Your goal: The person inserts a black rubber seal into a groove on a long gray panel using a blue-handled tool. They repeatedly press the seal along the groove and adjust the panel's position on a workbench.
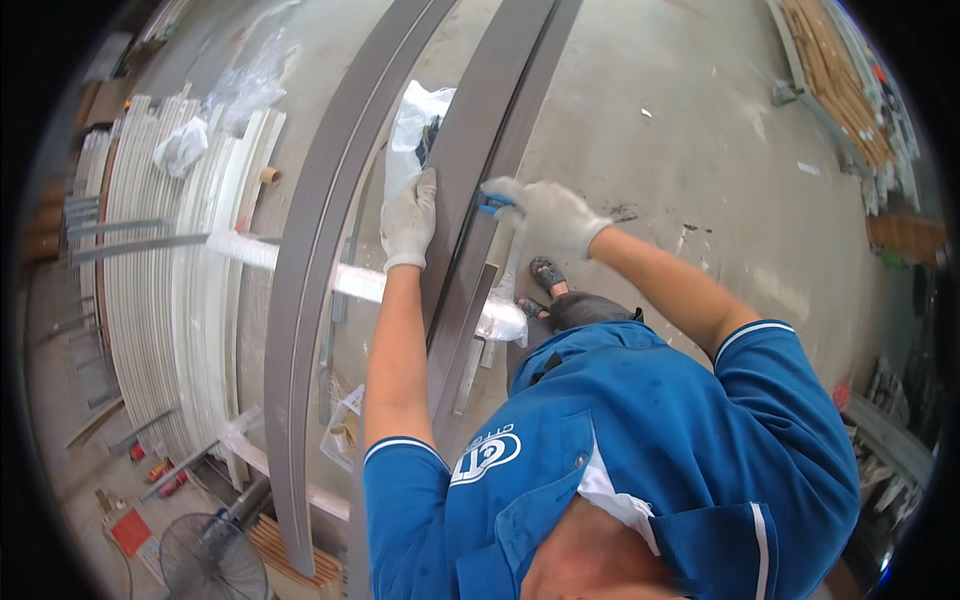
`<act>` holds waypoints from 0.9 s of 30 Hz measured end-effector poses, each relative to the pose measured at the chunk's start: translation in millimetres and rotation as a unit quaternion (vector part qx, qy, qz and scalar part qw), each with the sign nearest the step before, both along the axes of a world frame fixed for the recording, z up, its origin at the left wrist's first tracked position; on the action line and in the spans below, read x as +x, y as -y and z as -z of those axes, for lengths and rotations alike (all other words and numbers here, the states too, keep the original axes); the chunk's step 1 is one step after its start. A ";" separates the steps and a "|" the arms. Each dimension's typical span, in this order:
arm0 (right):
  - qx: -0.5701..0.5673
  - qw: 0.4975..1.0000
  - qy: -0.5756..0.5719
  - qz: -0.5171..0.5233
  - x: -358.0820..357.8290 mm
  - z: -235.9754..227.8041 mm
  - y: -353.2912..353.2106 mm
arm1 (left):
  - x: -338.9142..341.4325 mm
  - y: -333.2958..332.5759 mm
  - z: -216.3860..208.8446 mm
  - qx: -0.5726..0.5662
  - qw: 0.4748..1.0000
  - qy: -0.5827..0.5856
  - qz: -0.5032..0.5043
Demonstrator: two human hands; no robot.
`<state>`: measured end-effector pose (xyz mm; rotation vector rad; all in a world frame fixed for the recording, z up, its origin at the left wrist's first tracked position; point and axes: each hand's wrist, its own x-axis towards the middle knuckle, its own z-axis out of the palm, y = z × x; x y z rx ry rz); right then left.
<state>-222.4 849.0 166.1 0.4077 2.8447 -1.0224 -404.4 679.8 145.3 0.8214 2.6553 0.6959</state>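
Note:
A long grey-brown profile (pixel 486 110) with a dark groove along it runs from the far end of the view down past my left side. My left hand (pixel 408 222), in a pale work glove, is closed over its left edge. My right hand (pixel 555 215), gloved too, holds a small blue tool (pixel 494 203) against the right part of the profile, by the groove. The tool's exact kind is hidden by the fingers. Just beyond my left hand, a white plastic bag (pixel 415 115) with dark items inside sits beside the profile.
Another long grey-brown profile (pixel 318 220) lies to the left, across plastic-wrapped support bars (pixel 360 283). Farther left are stacked white profiles (pixel 150 270) and a fan (pixel 212 560). A rack with brown lengths (pixel 835 75) stands far right. A clear container (pixel 343 430) sits below the profiles.

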 end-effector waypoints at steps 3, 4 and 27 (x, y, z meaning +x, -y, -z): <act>-0.113 0.972 -0.175 0.106 -6.1 -1.9 -56.8 | 14.7 62.5 3.5 0.110 0.987 -0.119 -0.011; -0.179 0.962 -0.117 0.171 -9.2 -4.8 -84.4 | 27.6 104.6 2.8 0.130 0.987 -0.089 -0.042; 0.181 0.954 -0.047 0.235 -8.6 11.6 116.5 | 85.4 338.5 17.0 -0.137 0.989 -0.060 -0.024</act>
